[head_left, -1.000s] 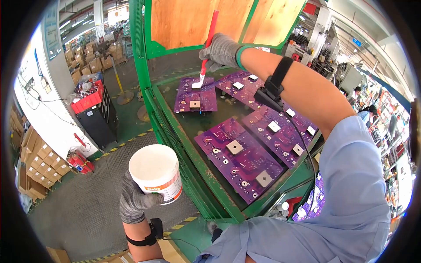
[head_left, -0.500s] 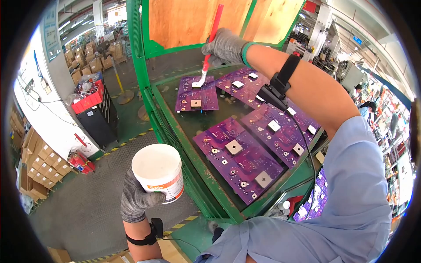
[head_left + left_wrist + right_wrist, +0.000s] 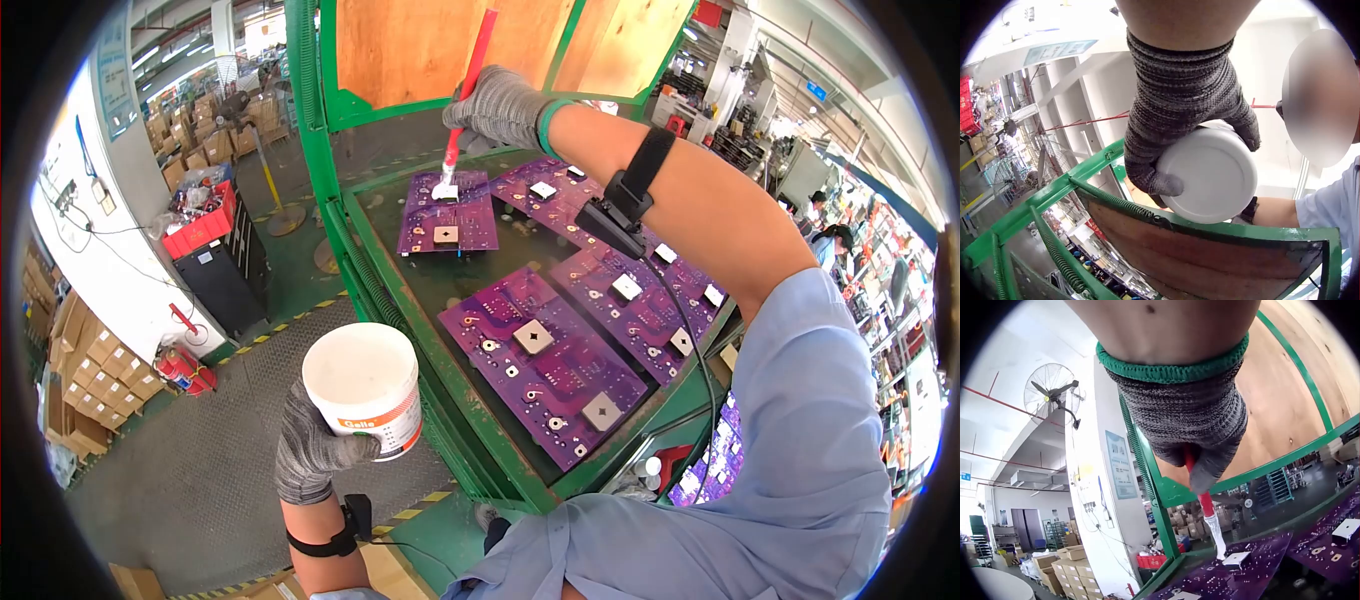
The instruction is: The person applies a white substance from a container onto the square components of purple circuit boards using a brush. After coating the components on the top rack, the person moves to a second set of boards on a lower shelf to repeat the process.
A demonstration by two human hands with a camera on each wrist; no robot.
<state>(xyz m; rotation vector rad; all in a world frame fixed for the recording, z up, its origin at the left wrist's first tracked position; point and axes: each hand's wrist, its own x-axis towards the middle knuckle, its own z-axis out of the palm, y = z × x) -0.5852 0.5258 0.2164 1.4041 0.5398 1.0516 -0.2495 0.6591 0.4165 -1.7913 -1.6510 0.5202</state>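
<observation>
My gloved left hand (image 3: 318,445) grips a white tub (image 3: 352,375) with an orange label, held up in front of the green frame. In the left wrist view the fingers curl round the tub's base (image 3: 1210,175). My gloved right hand (image 3: 503,108) grips a red-handled brush (image 3: 473,70) whose lower end is coated white. Its tip meets the white-coated square block (image 3: 447,193) on the far-left purple circuit board (image 3: 470,220). A second square block (image 3: 445,235) on that board shows a bare metal face with a dark mark in its middle.
More purple boards (image 3: 590,345) lie in the green frame (image 3: 520,480), several of their blocks topped white. A raised wooden lid (image 3: 430,60) stands behind. To the left are a black cabinet (image 3: 225,275) with a red bin, and stacked cartons (image 3: 100,375). A cable (image 3: 700,340) hangs from the right wrist camera.
The right hand and brush have moved a little left, carrying the tip to the left side of the block. The left hand and tub have shifted slightly up and right.
</observation>
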